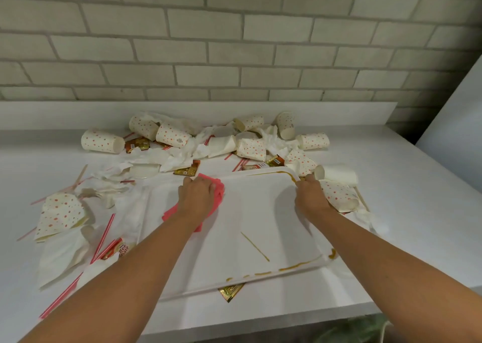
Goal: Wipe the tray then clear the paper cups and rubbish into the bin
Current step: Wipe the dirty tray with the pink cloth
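Observation:
A white tray (250, 212) lies on the white counter, smeared with brown sauce along its far right corner, its near edge and in a thin streak near the middle. My left hand (198, 194) presses a pink cloth (219, 190) onto the tray's far left part. My right hand (310, 195) grips the tray's far right rim. Several dotted paper cups (103, 141) lie toppled behind and beside the tray, mixed with crumpled napkins (180, 157), red striped straws (103, 238) and sauce packets (186, 170).
A brick wall stands behind the counter (417, 194). A flattened cup (61, 213) and napkins lie left of the tray. A gold packet (230, 291) pokes out from under the tray's near edge. The counter's front edge runs close below the tray.

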Demonstrator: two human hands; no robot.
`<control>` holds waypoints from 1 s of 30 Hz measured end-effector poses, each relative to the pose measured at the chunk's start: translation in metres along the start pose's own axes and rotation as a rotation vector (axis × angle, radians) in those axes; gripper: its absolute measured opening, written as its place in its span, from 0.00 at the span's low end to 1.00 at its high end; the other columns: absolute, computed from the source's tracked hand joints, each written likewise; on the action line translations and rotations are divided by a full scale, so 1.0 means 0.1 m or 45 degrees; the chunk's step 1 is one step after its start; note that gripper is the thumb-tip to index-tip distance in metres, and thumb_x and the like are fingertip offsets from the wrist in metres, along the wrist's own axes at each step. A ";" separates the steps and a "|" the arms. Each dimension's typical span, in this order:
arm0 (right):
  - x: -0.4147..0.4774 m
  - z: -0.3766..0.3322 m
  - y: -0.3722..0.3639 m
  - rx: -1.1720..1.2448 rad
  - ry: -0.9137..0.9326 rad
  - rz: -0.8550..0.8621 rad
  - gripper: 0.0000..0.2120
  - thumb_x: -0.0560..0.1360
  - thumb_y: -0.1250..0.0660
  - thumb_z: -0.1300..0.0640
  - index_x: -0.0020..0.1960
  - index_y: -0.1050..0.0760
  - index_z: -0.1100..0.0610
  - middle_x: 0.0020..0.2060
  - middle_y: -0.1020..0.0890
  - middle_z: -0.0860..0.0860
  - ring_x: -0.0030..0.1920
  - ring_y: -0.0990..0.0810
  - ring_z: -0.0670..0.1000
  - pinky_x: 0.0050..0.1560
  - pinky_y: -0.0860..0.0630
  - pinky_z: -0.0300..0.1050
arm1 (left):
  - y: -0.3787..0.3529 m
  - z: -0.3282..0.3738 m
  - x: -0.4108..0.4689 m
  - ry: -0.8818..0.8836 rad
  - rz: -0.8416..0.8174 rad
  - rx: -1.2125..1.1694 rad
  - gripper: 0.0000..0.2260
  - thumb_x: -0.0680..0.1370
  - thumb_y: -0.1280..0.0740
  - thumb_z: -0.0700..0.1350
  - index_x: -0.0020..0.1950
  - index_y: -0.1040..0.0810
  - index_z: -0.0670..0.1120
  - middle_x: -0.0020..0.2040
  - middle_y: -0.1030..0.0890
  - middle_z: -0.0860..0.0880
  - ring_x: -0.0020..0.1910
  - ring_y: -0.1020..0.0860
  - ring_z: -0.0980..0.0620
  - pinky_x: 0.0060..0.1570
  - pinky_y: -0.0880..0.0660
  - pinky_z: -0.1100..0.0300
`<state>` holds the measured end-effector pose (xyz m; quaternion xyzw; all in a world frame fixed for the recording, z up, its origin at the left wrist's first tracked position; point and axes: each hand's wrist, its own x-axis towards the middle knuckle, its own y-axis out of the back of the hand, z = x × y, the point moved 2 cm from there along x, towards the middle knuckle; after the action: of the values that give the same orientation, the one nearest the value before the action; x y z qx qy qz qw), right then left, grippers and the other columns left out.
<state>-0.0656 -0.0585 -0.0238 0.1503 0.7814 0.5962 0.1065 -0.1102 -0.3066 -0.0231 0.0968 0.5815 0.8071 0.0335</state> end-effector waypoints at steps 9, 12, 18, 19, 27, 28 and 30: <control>0.04 0.23 -0.02 0.350 -0.043 0.084 0.15 0.75 0.46 0.72 0.55 0.24 0.62 0.50 0.25 0.57 0.51 0.25 0.57 0.45 0.31 0.43 | -0.14 -0.10 0.16 0.077 -0.135 -0.199 0.13 0.80 0.44 0.45 0.61 0.26 0.46 0.60 0.23 0.46 0.60 0.30 0.44 0.60 0.31 0.50; 0.08 0.29 -0.07 0.423 -0.072 0.014 0.13 0.77 0.46 0.69 0.45 0.27 0.55 0.38 0.26 0.51 0.42 0.29 0.51 0.34 0.37 0.38 | -0.15 -0.06 0.19 0.078 -0.171 -0.099 0.17 0.81 0.45 0.47 0.68 0.32 0.42 0.65 0.29 0.42 0.63 0.33 0.42 0.63 0.34 0.51; 0.12 0.39 -0.16 0.476 -0.005 0.046 0.11 0.78 0.47 0.67 0.39 0.31 0.61 0.33 0.30 0.50 0.37 0.33 0.49 0.37 0.39 0.44 | -0.21 0.10 0.36 0.090 -0.190 0.106 0.19 0.82 0.48 0.49 0.66 0.29 0.40 0.63 0.30 0.41 0.63 0.32 0.44 0.64 0.35 0.53; 0.11 0.39 -0.17 0.476 0.011 0.055 0.13 0.78 0.47 0.68 0.36 0.34 0.58 0.32 0.31 0.50 0.37 0.32 0.50 0.37 0.39 0.44 | -0.22 0.14 0.38 0.090 -0.186 0.132 0.19 0.82 0.48 0.49 0.65 0.29 0.40 0.63 0.30 0.41 0.63 0.32 0.44 0.63 0.34 0.53; 0.11 0.40 -0.17 0.358 0.178 0.091 0.11 0.77 0.47 0.71 0.45 0.28 0.61 0.45 0.23 0.56 0.46 0.26 0.54 0.43 0.35 0.42 | -0.43 0.52 0.56 0.031 -0.183 0.305 0.17 0.82 0.46 0.48 0.64 0.29 0.41 0.61 0.28 0.43 0.59 0.30 0.46 0.57 0.30 0.57; 0.12 0.41 -0.18 0.354 0.186 0.092 0.11 0.77 0.47 0.71 0.47 0.27 0.63 0.47 0.22 0.57 0.48 0.25 0.55 0.44 0.34 0.43 | -0.48 0.55 0.59 -0.006 -0.188 0.292 0.17 0.82 0.47 0.49 0.64 0.28 0.41 0.61 0.28 0.44 0.59 0.30 0.46 0.55 0.31 0.57; 0.13 0.40 -0.20 0.338 0.201 0.093 0.11 0.76 0.46 0.71 0.50 0.26 0.65 0.48 0.22 0.58 0.50 0.25 0.57 0.44 0.34 0.43 | -0.55 0.61 0.64 -0.080 -0.176 0.279 0.17 0.82 0.49 0.49 0.64 0.27 0.43 0.60 0.26 0.46 0.58 0.29 0.48 0.53 0.34 0.57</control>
<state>-0.0659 -0.0224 -0.0535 0.1443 0.8532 0.5012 0.0021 -0.1641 -0.2218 -0.0487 0.0848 0.6701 0.7311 0.0966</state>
